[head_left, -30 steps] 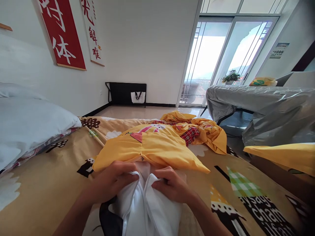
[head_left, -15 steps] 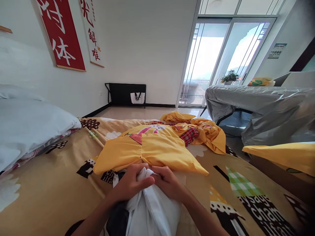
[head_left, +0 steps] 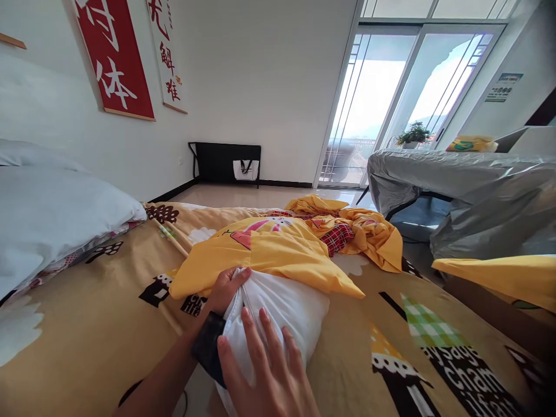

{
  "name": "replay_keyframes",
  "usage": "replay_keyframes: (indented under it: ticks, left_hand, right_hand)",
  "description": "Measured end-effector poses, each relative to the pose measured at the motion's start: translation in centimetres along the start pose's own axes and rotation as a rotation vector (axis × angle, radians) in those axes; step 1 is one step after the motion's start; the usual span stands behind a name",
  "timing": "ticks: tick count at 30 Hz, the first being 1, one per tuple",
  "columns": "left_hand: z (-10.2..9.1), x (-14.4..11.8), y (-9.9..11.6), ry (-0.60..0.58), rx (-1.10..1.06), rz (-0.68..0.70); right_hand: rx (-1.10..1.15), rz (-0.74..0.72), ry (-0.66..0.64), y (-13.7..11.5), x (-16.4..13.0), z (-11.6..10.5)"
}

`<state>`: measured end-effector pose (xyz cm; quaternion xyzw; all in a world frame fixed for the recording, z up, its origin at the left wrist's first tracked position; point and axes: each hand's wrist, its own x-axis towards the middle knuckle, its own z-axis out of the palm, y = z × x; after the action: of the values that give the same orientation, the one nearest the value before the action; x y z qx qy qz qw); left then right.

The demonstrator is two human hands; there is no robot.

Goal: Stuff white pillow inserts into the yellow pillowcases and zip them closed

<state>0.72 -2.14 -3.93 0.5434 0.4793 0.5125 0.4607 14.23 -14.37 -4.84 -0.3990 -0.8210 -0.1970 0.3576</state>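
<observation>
Pillow lower centre on bed, far end inside yellow case. Your left hand pinches case edge; right hand spread flat, pressing pillow.

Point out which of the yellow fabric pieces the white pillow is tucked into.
The yellow pillowcase with the pink cartoon print, right ahead of the left hand. The crumpled yellow cloth lies farther off, and the yellow piece at the right edge sits apart.

- Bare bed surface lay open left of the white pillow.
- Yellow cover and crumpled yellow cloth blocked passage beyond.
- Grey pillow bounded the far left.
</observation>
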Motion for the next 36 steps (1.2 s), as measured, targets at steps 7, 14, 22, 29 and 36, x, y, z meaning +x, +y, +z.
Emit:
replay_keyframes:
  ticks: [7, 14, 22, 29, 36]
  left_hand:
    - [0.6, -0.9, 0.3, -0.031, 0.194, 0.122]
    - [-0.1, -1.0, 0.7, -0.183, 0.184, 0.044]
    - [0.9, -1.0, 0.3, 0.004, 0.108, 0.075]
    - [0.6, -1.1, 0.6, -0.037, 0.165, 0.110]
    - [-2.8, -2.4, 4.0, 0.054, 0.553, 0.301]
  right_hand:
    - [-0.101, 0.056, -0.149, 0.8, -0.1, 2.5]
    - [-0.104, 0.000, -0.213, 1.9, -0.1, 1.7]
    - [-0.142, 0.024, -0.166, 0.3, -1.2, 2.3]
    - [-0.089, 0.034, -0.243, 1.2, 0.2, 2.7]
    - [0.117, 0.052, -0.511, 3.4, 2.2, 1.0]
